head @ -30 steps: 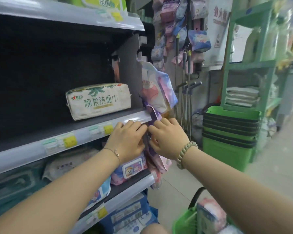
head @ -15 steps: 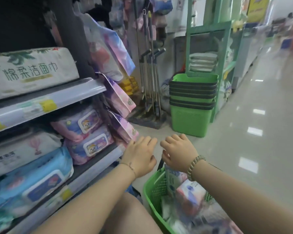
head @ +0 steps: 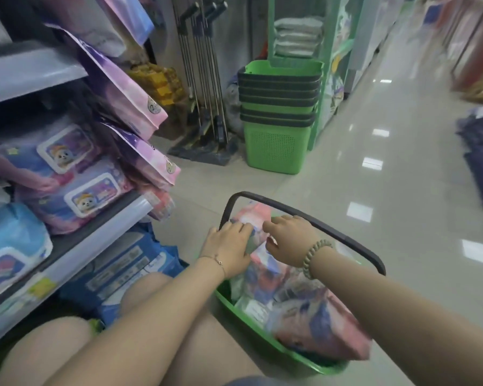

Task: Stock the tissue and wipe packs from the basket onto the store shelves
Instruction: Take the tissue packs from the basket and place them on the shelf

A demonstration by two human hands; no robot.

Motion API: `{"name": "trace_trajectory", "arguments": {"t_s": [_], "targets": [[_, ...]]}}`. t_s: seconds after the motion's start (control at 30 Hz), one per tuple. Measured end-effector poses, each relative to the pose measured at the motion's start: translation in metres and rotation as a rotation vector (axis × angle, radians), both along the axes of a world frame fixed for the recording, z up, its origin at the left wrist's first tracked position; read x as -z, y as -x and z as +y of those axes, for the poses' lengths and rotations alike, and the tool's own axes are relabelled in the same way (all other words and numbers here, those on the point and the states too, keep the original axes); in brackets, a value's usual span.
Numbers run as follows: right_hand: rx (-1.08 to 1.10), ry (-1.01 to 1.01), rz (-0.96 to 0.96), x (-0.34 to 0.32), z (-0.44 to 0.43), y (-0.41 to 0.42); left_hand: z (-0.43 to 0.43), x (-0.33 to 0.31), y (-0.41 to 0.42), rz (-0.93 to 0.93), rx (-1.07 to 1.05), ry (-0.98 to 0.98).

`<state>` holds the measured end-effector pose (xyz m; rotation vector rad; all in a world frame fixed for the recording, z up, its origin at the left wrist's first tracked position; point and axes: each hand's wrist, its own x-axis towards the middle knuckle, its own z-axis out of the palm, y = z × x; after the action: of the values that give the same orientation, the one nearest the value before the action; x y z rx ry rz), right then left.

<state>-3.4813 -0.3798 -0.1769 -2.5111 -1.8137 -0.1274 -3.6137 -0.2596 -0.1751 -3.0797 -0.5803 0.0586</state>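
Grey metal shelves (head: pixel 25 76) at left already hold 2 stacked wipe packs (head: pixel 76 190). Our left hand (head: pixel 226 247) grips an upright pink-and-blue plastic pack (head: pixel 248 215) at the far end of the green plastic basket (head: pixel 246 316). Whether our right hand (head: pixel 289 240) grasps anything, we cannot tell. Several packs remain.

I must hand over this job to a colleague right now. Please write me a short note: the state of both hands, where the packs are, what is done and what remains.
Left hand: grips the upright pink pack in the basket from its left side.
Right hand: fingers curled at the same pack's right side; whether it grips is not clear.
Basket: on the floor beside the shelves, handle up, holding several more packs.
Done: wipe packs lie on the shelf.
Left: lift this pack out, shelve it, then the rest of the basket.
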Motion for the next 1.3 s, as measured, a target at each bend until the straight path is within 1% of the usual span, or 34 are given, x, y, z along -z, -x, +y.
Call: {"name": "trace_trajectory", "arguments": {"t_s": [0.1,0.27,0.4,0.5,0.6,0.67,0.73,0.8,0.87,0.97,1.07,1.2,1.23,1.3], "targets": [[0.036,0.089,0.060,0.015,-0.010,-0.007,-0.006,0.015,-0.003,0.059,-0.006,0.057],[0.141,0.330,0.192,0.037,-0.025,-0.020,-0.023,0.039,-0.003,0.066,-0.053,0.179],[0.224,0.428,0.153,0.048,-0.036,-0.025,-0.033,0.059,0.000,0.070,-0.049,0.233],[0.338,0.529,0.127,0.051,-0.042,-0.033,-0.035,0.067,0.005,0.056,-0.058,0.258],[0.477,0.668,0.156,0.049,-0.048,-0.038,-0.033,0.069,0.007,0.040,-0.075,0.291],[0.518,0.704,0.153,0.049,-0.048,-0.040,-0.032,0.071,0.007,0.042,-0.077,0.290],[0.594,0.728,0.204,0.049,-0.043,-0.038,-0.031,0.073,0.009,0.058,-0.088,0.290],[0.654,0.717,0.233,0.052,-0.037,-0.037,-0.030,0.075,0.010,0.071,-0.097,0.293],[0.666,0.669,0.245,0.049,-0.037,-0.038,-0.031,0.076,0.010,0.069,-0.096,0.288],[0.601,0.627,0.349,0.045,-0.039,-0.043,-0.031,0.076,0.009,0.069,-0.096,0.291],[0.637,0.675,0.296,0.043,-0.029,-0.038,-0.033,0.076,0.008,0.076,-0.096,0.287],[0.591,0.499,0.301,0.033,-0.032,-0.031,-0.036,0.075,0.008,0.082,-0.078,0.287],[0.571,0.464,0.264,0.034,-0.033,-0.029,-0.036,0.075,0.008,0.086,-0.077,0.285],[0.522,0.467,0.141,0.032,-0.031,-0.018,-0.036,0.073,0.009,0.086,-0.078,0.280]]}}
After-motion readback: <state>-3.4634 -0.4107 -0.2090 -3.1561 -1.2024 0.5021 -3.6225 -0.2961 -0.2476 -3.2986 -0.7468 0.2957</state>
